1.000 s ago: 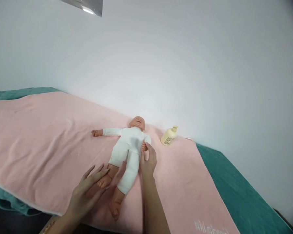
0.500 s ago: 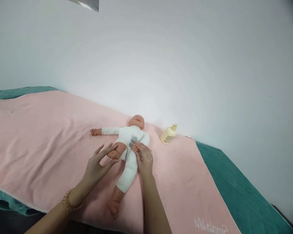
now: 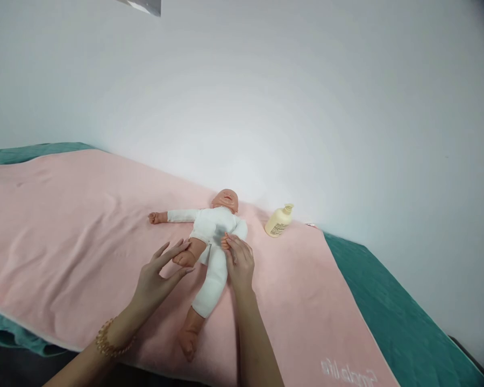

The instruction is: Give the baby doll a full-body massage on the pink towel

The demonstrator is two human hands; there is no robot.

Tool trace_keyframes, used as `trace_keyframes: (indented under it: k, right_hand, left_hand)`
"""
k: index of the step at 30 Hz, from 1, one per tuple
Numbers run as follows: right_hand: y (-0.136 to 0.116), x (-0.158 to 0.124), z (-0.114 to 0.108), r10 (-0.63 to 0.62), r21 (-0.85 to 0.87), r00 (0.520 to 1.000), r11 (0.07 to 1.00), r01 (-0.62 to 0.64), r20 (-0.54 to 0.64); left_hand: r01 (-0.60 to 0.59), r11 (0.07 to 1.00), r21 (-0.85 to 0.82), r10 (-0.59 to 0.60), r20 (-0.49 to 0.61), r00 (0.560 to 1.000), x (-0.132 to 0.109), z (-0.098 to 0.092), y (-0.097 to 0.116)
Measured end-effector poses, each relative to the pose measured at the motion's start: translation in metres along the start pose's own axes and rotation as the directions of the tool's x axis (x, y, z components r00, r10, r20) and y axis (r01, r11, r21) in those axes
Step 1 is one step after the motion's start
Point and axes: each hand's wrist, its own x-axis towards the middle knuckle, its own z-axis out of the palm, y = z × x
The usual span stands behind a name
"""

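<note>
A baby doll [image 3: 213, 223] with a white cloth body lies on its back on a pink blanket [image 3: 84, 204], head toward the wall. My left hand [image 3: 157, 274] is curved around the doll's bent-up left-side foot [image 3: 185, 258], fingers above and thumb below. With fingertips pinched together, my right hand [image 3: 241, 263] holds the doll's small hand [image 3: 225, 242] over its belly. The doll's other leg [image 3: 212, 282] stretches toward me, its bare foot resting on the blanket. Its far-left arm [image 3: 181, 216] lies straight out to the side.
A pale yellow pump bottle [image 3: 278, 221] stands on the blanket right of the doll. Green quilted cloth [image 3: 403, 301] shows beneath the blanket at its edges. Behind everything rises a white wall [image 3: 242, 97]. A beaded bracelet [image 3: 109, 338] circles my left wrist.
My left hand has shifted slightly left and down, and the doll's raised foot has moved with it. My right hand has moved only a little to the right, still at the doll's hand.
</note>
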Motion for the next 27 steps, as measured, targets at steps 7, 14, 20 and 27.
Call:
trace_keyframes:
  k: [7, 14, 20, 27]
  right_hand:
    - [-0.001, -0.006, -0.010, 0.551, 0.136, 0.823, 0.834, -0.535, -0.137]
    - [0.011, -0.002, -0.029, 0.763, 0.076, 0.610, 0.635, -0.768, -0.211]
    - [0.033, -0.011, -0.037, 0.765, -0.171, 0.616, 0.592, -0.787, -0.188]
    - [0.051, -0.024, -0.049, 0.908, -0.386, 0.385, 0.299, -0.873, -0.166]
  left_hand:
    - [-0.088, 0.986, 0.140, 0.087, 0.015, 0.996, -0.025, -0.020, -0.003]
    - [-0.291, 0.933, 0.211, 0.280, 0.079, 0.957, -0.064, -0.039, -0.017]
    - [-0.300, 0.917, 0.263, 0.274, 0.129, 0.953, -0.088, -0.045, -0.026]
    - [-0.276, 0.900, 0.338, 0.259, 0.098, 0.961, -0.107, -0.045, -0.044]
